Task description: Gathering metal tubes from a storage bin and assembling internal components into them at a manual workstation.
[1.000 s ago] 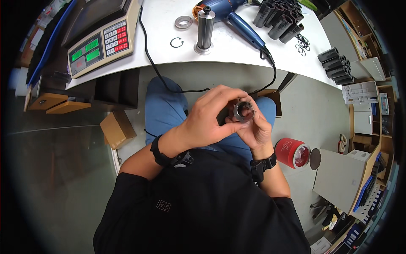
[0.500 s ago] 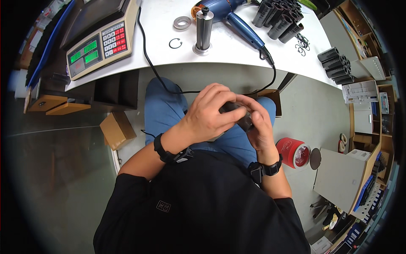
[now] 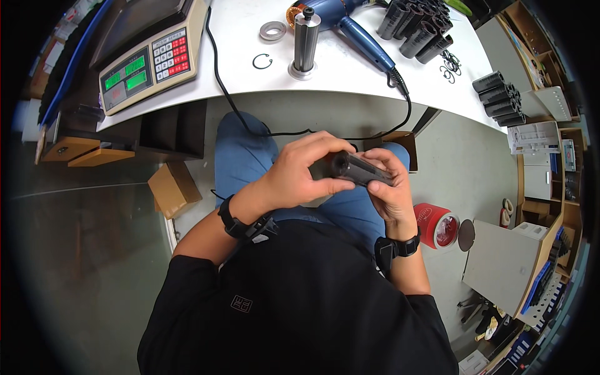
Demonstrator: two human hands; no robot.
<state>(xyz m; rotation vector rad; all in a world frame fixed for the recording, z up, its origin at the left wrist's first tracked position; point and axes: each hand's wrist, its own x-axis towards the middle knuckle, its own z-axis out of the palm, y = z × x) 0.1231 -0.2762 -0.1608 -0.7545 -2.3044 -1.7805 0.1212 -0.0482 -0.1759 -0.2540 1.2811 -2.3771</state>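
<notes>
You hold a dark tube over your lap, well below the table edge. Your left hand curls around its near end, thumb under and fingers closed over the top, so that end is hidden. Your right hand cups the far end from below, fingers wrapped shut on it. Whether anything is yet fitted inside the tube cannot be told; judging by the table, much is left: a ring and a washer lie loose beyond your left fingertips beside an upright post, and stacks of like tubes wait further off past your right fingers. Room is good around your hands: open air on both sides, your knees below, and the table edge and a black cord just ahead of your knuckles.
</notes>
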